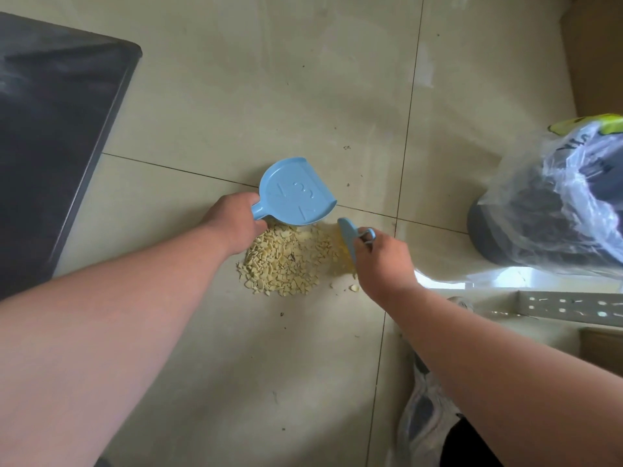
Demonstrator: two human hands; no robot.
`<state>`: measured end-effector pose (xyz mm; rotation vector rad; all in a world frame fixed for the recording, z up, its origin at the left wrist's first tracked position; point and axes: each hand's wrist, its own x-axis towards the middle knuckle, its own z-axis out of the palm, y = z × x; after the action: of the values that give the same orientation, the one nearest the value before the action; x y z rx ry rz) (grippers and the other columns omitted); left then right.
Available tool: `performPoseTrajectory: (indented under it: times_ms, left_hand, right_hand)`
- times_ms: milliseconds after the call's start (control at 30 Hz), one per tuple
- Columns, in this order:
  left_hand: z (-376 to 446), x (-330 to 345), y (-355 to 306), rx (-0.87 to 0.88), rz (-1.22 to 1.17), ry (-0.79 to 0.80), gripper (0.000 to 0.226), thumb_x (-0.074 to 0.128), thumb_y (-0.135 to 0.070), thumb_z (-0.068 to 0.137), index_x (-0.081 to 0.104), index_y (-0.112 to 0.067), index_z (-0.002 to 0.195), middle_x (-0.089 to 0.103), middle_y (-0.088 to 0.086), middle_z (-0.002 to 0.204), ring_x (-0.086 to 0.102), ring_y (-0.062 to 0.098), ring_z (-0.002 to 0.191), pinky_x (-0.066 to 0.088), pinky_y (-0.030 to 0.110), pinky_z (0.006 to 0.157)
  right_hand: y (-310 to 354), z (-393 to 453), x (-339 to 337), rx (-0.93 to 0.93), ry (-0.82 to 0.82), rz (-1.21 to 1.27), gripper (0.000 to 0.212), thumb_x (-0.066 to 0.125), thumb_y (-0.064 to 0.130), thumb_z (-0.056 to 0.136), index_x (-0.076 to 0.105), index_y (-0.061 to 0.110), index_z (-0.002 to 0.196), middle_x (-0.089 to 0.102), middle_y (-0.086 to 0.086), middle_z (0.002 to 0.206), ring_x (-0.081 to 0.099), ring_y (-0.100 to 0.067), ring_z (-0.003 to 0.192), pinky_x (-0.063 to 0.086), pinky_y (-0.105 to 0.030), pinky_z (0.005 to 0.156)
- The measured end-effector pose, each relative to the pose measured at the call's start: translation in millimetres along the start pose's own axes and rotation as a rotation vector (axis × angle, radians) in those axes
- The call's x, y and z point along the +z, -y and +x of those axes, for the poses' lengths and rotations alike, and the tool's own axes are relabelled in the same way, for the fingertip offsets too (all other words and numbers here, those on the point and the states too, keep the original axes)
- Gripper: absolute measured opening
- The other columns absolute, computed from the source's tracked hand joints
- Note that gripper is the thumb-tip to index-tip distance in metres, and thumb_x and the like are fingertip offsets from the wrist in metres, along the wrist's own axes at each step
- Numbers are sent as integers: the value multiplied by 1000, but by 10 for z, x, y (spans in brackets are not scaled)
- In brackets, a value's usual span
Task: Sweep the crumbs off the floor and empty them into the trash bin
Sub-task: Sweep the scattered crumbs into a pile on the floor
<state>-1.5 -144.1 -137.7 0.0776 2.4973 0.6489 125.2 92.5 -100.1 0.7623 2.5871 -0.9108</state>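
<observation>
A person crouches over a tiled floor point(303, 79), a small blue dustpan point(296, 193) in the left hand point(232, 220) and a matching blue hand brush point(349, 242) in the right hand point(381, 261), with a heap of pale yellow crumbs point(286, 261) gathered between them. The left fingers are curled closed around the dustpan's short handle, the pan's underside turned up toward the camera and its lip tipped down just beyond the far edge of the heap. The right fingers are wrapped tight around the brush handle, its bristles blurred against the right side of the pile. A few stray pieces point(353, 287) lie apart near the right wrist. The trash bin point(499, 230), grey and lined with a clear plastic bag point(573, 183), stands to the right, well apart from the heap; a dark cabinet point(57, 129) sits to the left. None of the crumbs appears to be in the pan yet. The risks from here look plain: with the pan angled as it is and its lip not clearly flat on the tile, a stroke could push crumbs under or past it; a hard flick of the brush could scatter the light flakes wider; and a heaped pan carried across to the bin could spill if tilted on the way.
</observation>
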Motion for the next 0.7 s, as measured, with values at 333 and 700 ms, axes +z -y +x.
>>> performPoseTrajectory:
  times_ms: [333, 700]
  left_hand:
    - [-228, -85, 181, -19, -57, 9, 9, 68, -17, 90, 65, -18, 98, 61, 7, 82, 52, 27, 65, 42, 31, 59]
    - [-311, 6, 132, 65, -23, 38, 6, 70, -17, 92, 64, -19, 94, 62, 8, 82, 54, 27, 65, 41, 30, 56]
  right_hand:
    - [60, -69, -261, 80, -131, 138, 19, 51, 24, 100, 70, 21, 102, 65, 0, 78, 62, -25, 71, 53, -32, 59]
    - [-418, -196, -522, 342, -226, 24, 32, 48, 22, 103, 47, 21, 70, 50, 3, 71, 47, -18, 61, 38, -28, 51]
